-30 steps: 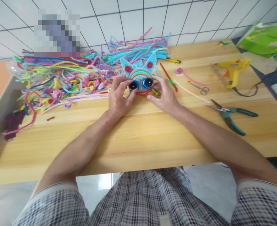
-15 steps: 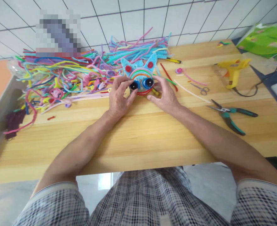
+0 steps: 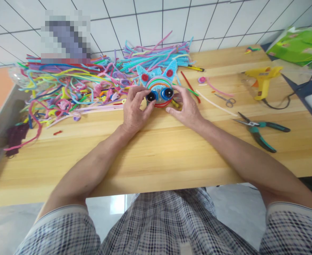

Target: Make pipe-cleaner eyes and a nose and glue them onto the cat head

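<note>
A light-blue pipe-cleaner animal head (image 3: pixel 159 85) rests at the middle of the table. It has pointed ears with red discs, striped bands over the brow, and two bulging black eyes ringed in blue. My left hand (image 3: pixel 136 108) pinches it from the left, thumb and fingertips at the left black eye (image 3: pixel 151 96). On the other side, the fingers of my right hand (image 3: pixel 186 106) curve against its edge by the right black eye (image 3: pixel 168 93), with the thumb low near its bottom rim. The back of the head is hidden.
Loose pipe cleaners (image 3: pixel 92 78) heap at the left, with a blue and pink bundle (image 3: pixel 156 56) behind. On the right lie pliers (image 3: pixel 259 127), small scissors (image 3: pixel 226 100), a yellow glue gun (image 3: pixel 264 78) with its cord, and a pink coil (image 3: pixel 202 80). A tiled wall (image 3: pixel 171 17) borders the back.
</note>
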Available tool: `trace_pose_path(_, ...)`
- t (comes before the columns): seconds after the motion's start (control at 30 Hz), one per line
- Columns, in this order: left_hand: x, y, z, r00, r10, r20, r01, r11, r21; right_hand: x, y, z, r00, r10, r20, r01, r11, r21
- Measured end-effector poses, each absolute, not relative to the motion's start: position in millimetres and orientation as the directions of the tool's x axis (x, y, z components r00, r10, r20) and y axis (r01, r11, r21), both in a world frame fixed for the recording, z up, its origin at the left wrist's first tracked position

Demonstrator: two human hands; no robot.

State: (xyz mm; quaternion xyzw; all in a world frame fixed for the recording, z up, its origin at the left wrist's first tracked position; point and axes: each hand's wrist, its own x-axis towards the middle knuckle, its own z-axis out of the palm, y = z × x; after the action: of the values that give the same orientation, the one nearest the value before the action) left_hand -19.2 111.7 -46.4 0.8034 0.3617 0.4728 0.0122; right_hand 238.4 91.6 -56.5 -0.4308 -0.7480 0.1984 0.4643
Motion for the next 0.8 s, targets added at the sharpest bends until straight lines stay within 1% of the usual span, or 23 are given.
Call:
trace_pose_path(0.23, -18, 110, -46, 0.289, 0.617, 0.732, 0.600, -0.713, 0.363, 236, 88, -51, -0.170, 0.853, 0.493, 0.499, 0.506, -0.704)
trace_pose_path(0.4, -18, 110, -46, 0.297, 0.614, 0.731, 0.590, -0.720, 0.364, 238, 93, -56, -0.188, 0.842, 0.507, 0.485, 0.528, -0.697)
trace_pose_path(0.57, -18, 111, -48, 0.297, 0.586, 0.754, 0.598, -0.730, 0.331, 240, 96, -60, -0.198, 0.821, 0.535, 0.464, 0.560, -0.686)
trace_pose_path(0.7, -17, 111, -48, 0.269, 0.587, 0.764, 0.572, -0.735, 0.363, 239, 94, -59, -0.192, 0.822, 0.536, 0.463, 0.558, -0.689)
trace_pose_path(0.8, -17, 110, -46, 0.293, 0.603, 0.742, 0.570, -0.733, 0.370, 238, 92, -56, -0.186, 0.825, 0.533, 0.465, 0.552, -0.693)
